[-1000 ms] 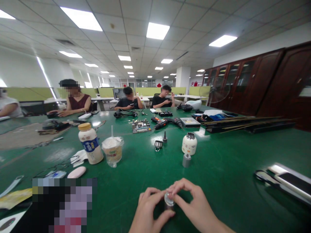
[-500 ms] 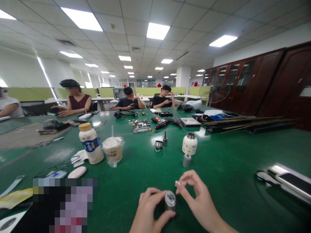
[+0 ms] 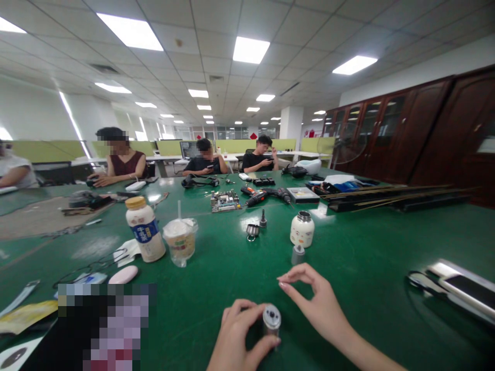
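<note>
Dark red wooden cabinets (image 3: 417,123) are lining the right side of a bright office, and several people are sitting beyond a glossy green counter (image 3: 232,257). Nearest the wearer, the left grip (image 3: 240,335) is closing around a short, silvery metal cylinder (image 3: 271,320), fingers on its far side and thumb on its near side. The cylinder is standing upright, its round top facing up and showing a dark centre and small dark holes. The right grip (image 3: 315,301) is hovering just beyond and to the right of it, apart from it, with thumb and index fingertips nearly meeting; whether they are pinching anything tiny, I cannot tell.

Straight beyond the right grip, a small grey metal cylinder with a narrower top (image 3: 297,255) is standing near the fingers, and a cream bottle with printed faces and an open metal neck (image 3: 302,230) is standing just behind it. Farther ahead of the left grip, a ribbed metal piece with a ring (image 3: 252,232) is lying beside a small dark upright fitting (image 3: 263,219). Beyond these, a circuit board (image 3: 226,201) is lying near orange-and-black power drills (image 3: 257,197). Ahead and left of the left grip, a clear plastic cup with a straw (image 3: 180,241) is standing beside an orange-capped plastic bottle with a blue label (image 3: 144,232).
</note>
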The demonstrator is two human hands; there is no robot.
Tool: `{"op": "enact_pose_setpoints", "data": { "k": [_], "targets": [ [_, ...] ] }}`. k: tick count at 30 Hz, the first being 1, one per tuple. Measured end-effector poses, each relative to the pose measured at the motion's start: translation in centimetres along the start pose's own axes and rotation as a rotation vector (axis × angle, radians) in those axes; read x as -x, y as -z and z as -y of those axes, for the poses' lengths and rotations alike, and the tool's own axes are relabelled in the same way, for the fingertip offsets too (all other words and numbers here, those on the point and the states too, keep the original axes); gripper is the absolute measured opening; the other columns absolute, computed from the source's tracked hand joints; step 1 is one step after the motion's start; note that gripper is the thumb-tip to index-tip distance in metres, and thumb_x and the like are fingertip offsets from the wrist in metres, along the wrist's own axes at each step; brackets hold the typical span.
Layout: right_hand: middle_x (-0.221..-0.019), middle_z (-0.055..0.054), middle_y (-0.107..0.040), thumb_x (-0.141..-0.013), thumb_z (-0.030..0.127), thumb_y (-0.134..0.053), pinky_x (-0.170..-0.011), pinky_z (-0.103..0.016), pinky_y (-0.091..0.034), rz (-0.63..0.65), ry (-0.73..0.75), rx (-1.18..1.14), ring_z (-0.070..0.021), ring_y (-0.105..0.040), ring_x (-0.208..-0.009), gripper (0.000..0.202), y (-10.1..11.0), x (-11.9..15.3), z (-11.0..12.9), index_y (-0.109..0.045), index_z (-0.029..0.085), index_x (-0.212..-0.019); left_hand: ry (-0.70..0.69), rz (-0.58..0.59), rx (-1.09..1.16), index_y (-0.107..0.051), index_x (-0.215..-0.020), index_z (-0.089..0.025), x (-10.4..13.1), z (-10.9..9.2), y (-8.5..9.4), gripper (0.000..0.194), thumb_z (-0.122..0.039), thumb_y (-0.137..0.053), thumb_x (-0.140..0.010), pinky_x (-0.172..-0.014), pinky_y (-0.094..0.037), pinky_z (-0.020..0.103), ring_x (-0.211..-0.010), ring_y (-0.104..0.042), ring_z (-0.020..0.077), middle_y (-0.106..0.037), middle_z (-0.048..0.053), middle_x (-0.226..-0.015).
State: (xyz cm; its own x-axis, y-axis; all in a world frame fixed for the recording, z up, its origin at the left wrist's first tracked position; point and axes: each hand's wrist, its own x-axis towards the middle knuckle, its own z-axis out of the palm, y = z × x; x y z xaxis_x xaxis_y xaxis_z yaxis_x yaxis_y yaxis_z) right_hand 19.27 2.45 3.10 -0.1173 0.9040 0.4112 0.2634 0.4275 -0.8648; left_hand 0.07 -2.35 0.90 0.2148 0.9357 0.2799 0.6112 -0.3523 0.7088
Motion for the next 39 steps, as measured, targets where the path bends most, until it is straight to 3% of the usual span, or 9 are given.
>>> {"op": "enact_pose_setpoints", "data": {
  "k": [4, 9, 15, 22, 29, 32, 36, 39],
  "targets": [
    [-0.081, -0.003, -0.073, -0.079, 0.027, -0.068, -0.083, -0.038, -0.052, 0.093, -0.047, 0.073, -0.0221, -0.07, -0.084, 0.012, 0.9, -0.6, -2.6, -0.06, 0.019, -0.085, -0.004, -0.007, -0.003, -0.069, -0.109, -0.027, -0.1, 0.1, 0.0, 0.037, -0.026, -0.075, -0.072, -0.089, -0.048, 0.038, -0.1, -0.06, 0.026, -0.067, 0.007, -0.103],
    [-0.096, -0.006, -0.073, -0.08, 0.027, -0.067, -0.09, -0.04, -0.052, 0.149, -0.03, 0.012, -0.0222, -0.068, -0.093, 0.012, 0.8, -0.5, -3.9, -0.064, 0.02, -0.089, 0.013, 0.006, -0.016, -0.07, -0.109, -0.028, -0.2, -0.2, 0.1, 0.037, -0.027, -0.075, -0.073, -0.089, -0.048, 0.038, -0.099, -0.06, 0.0261, -0.066, 0.007, -0.102],
    [-0.104, -0.01, -0.071, -0.078, 0.032, -0.071, -0.087, -0.041, -0.054, 0.094, -0.065, -0.189, -0.0229, -0.071, -0.089, 0.018, 0.2, -0.2, -1.2, -0.062, 0.018, -0.085, 0.019, 0.023, -0.018, -0.069, -0.111, -0.027, -0.1, -0.2, 0.1, 0.038, -0.027, -0.075, -0.073, -0.089, -0.047, 0.039, -0.1, -0.06, 0.0263, -0.066, 0.007, -0.104],
    [-0.093, -0.005, -0.071, -0.081, 0.015, -0.065, -0.088, -0.036, -0.052, 0.234, -0.003, -0.19, -0.0212, -0.067, -0.095, 0.005, -1.1, 1.6, 2.9, -0.066, 0.02, -0.082, -0.021, 0.007, -0.01, -0.069, -0.109, -0.027, -0.1, -0.1, 0.0, 0.036, -0.029, -0.075, -0.074, -0.088, -0.048, 0.038, -0.1, -0.06, 0.0256, -0.067, 0.007, -0.103],
    [-0.086, -0.001, -0.07, -0.08, 0.01, -0.062, -0.082, -0.032, -0.05, 0.263, 0.021, -0.011, -0.0189, -0.066, -0.086, 0.014, -1.3, 1.8, 3.0, -0.067, 0.022, -0.086, -0.027, 0.0, 0.004, -0.069, -0.109, -0.026, -0.1, 0.0, 0.0, 0.037, -0.026, -0.075, -0.073, -0.087, -0.048, 0.038, -0.099, -0.06, 0.0255, -0.067, 0.007, -0.102],
    [-0.081, 0.001, -0.067, -0.078, 0.016, -0.068, -0.075, -0.03, -0.049, 0.188, 0.033, 0.081, -0.0168, -0.064, -0.075, 0.009, -1.2, 1.8, 2.7, -0.065, 0.022, -0.083, -0.018, 0.013, -0.004, -0.069, -0.109, -0.029, -0.2, -0.4, 0.2, 0.037, -0.023, -0.075, -0.073, -0.087, -0.048, 0.038, -0.099, -0.06, 0.0253, -0.067, 0.006, -0.101],
    [-0.084, 0.0, -0.062, -0.087, 0.03, -0.059, -0.075, -0.03, -0.047, 0.054, 0.035, 0.003, -0.0163, -0.06, -0.075, 0.01, -1.0, 1.7, 1.7, -0.057, 0.022, -0.091, 0.001, 0.015, -0.012, -0.07, -0.107, -0.029, -0.2, -0.6, 0.3, 0.035, -0.025, -0.075, -0.072, -0.087, -0.048, 0.039, -0.097, -0.06, 0.0254, -0.068, 0.005, -0.1],
    [-0.09, -0.003, -0.061, -0.093, 0.033, -0.046, -0.081, -0.033, -0.046, 0.075, -0.027, -0.123, -0.0186, -0.06, -0.085, 0.013, -0.8, 1.9, 0.8, -0.053, 0.022, -0.094, 0.003, 0.006, -0.008, -0.066, -0.112, -0.026, 0.0, -0.4, 0.1, 0.041, -0.027, -0.075, -0.072, -0.089, -0.048, 0.04, -0.099, -0.06, 0.0259, -0.067, 0.007, -0.103]
  ]
}}
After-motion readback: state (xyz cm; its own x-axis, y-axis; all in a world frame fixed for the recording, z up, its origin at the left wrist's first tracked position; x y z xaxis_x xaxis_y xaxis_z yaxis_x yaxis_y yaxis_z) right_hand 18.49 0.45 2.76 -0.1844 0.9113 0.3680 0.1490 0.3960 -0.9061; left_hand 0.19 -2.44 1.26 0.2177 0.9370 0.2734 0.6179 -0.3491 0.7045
